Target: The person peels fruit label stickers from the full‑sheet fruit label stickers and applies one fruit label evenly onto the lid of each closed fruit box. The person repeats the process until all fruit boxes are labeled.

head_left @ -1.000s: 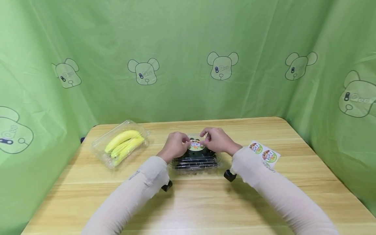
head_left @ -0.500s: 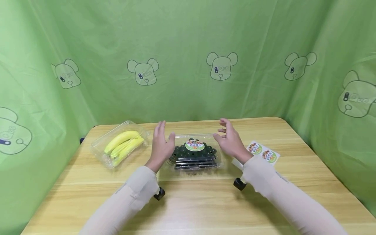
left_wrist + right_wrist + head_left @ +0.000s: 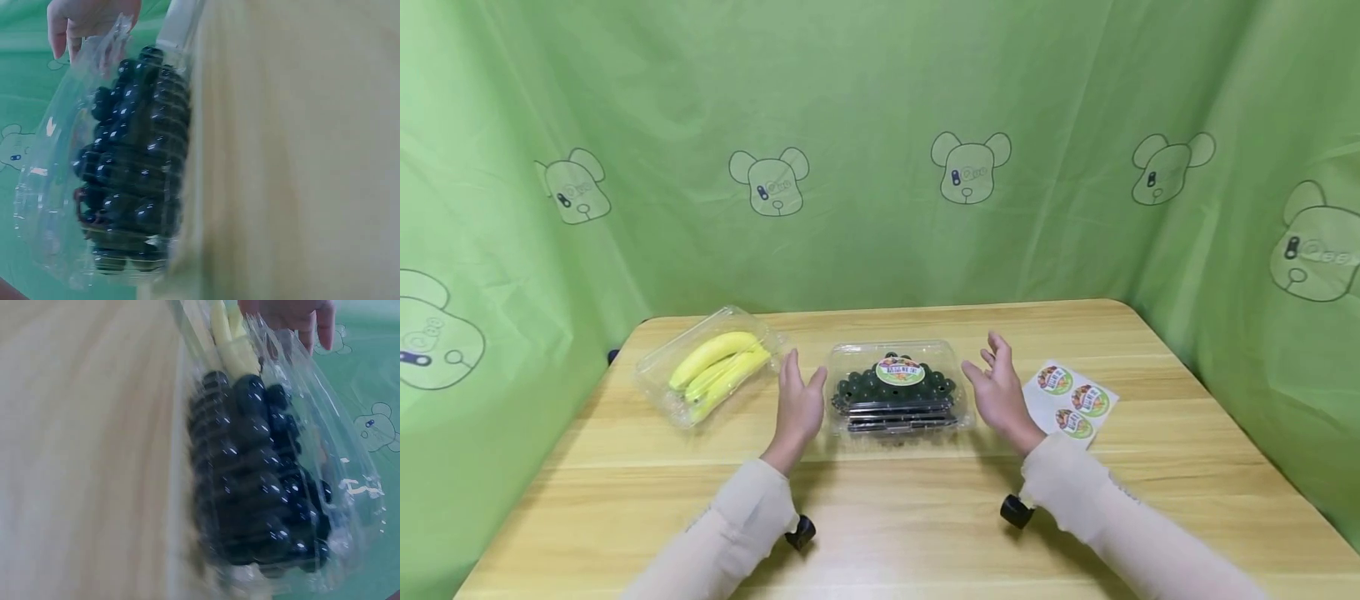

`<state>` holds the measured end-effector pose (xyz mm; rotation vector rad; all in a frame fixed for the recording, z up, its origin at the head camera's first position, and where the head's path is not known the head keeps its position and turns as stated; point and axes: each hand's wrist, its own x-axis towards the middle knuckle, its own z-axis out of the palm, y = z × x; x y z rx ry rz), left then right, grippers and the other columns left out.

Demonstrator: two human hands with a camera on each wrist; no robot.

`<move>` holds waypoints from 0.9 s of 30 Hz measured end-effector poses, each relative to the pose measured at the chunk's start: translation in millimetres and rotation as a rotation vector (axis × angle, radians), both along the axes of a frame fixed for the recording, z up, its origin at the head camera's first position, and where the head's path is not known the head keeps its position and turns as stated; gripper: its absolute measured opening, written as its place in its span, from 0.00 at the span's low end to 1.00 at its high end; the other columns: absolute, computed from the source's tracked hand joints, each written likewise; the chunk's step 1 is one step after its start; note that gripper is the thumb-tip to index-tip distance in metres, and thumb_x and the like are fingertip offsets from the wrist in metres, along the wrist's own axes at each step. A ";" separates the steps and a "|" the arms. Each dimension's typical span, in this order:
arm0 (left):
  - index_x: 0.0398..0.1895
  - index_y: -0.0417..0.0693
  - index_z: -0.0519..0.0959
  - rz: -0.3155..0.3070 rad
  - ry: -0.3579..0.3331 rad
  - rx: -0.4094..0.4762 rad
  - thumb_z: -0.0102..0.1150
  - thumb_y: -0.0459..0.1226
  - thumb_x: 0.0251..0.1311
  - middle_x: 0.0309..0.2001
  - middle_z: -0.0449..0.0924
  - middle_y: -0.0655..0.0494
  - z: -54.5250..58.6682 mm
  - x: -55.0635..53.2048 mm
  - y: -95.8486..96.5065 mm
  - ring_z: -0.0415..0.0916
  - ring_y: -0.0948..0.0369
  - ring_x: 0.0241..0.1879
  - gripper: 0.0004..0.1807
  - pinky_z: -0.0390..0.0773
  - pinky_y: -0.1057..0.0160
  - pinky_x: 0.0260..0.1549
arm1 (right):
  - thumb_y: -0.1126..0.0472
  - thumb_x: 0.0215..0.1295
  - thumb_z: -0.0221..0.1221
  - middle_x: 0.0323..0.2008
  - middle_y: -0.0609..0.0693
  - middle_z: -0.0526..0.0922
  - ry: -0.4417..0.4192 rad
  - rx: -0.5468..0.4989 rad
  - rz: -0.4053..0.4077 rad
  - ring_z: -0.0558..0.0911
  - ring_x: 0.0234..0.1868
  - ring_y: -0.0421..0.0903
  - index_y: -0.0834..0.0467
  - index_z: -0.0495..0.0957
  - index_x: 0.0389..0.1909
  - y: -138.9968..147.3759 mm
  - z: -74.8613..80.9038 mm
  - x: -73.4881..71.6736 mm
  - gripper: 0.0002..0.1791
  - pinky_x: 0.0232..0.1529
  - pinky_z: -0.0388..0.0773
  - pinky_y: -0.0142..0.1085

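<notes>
A clear plastic clamshell box (image 3: 925,348) holds a bunch of dark grapes (image 3: 859,390) in the middle of the table. Its lid is closed and bears an oval fruit sticker (image 3: 900,372). To the left of the box my left hand (image 3: 797,412) is held apart from it, fingers extended and holding nothing. My right hand (image 3: 1002,398) is off the box's right side, thumb and fingers spread and likewise holding nothing. Both wrist views show the grapes (image 3: 134,162) through the clear plastic, with the opposite hand beyond the box.
Another clear box (image 3: 658,367) with bananas (image 3: 718,367) lies at the back left. A white sheet (image 3: 1041,410) with several fruit stickers lies right of my right hand. The wooden table (image 3: 895,533) is backed by a green curtain (image 3: 865,258).
Both hands have left the sticker on the lid and moved apart, then back toward me on either side. Their fingers have straightened. The grape box stays in place; the sticker sheet shows more.
</notes>
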<state>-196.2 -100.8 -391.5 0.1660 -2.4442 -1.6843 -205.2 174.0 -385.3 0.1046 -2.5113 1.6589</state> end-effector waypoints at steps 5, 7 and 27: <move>0.76 0.38 0.42 -0.027 -0.057 0.018 0.41 0.46 0.72 0.76 0.39 0.40 -7.6 3.8 3.2 0.39 0.42 0.73 0.37 0.42 0.43 0.70 | 0.54 0.75 0.46 0.76 0.62 0.40 -0.073 -0.045 -0.016 0.48 0.74 0.59 0.62 0.34 0.75 -3.2 -7.4 3.4 0.40 0.72 0.48 0.52; 0.76 0.37 0.42 -0.032 -0.068 0.030 0.41 0.46 0.72 0.76 0.39 0.39 -10.2 5.0 4.8 0.40 0.41 0.73 0.37 0.43 0.42 0.70 | 0.54 0.75 0.45 0.75 0.63 0.39 -0.090 -0.067 -0.014 0.48 0.74 0.60 0.62 0.33 0.75 -4.5 -11.7 4.5 0.40 0.72 0.47 0.52; 0.76 0.40 0.41 -0.075 -0.140 0.122 0.40 0.45 0.73 0.76 0.39 0.41 -21.6 11.0 14.5 0.37 0.43 0.74 0.37 0.39 0.43 0.70 | 0.57 0.76 0.42 0.75 0.66 0.38 -0.173 -0.251 0.042 0.45 0.74 0.63 0.65 0.35 0.74 -21.7 -25.5 16.7 0.36 0.71 0.50 0.53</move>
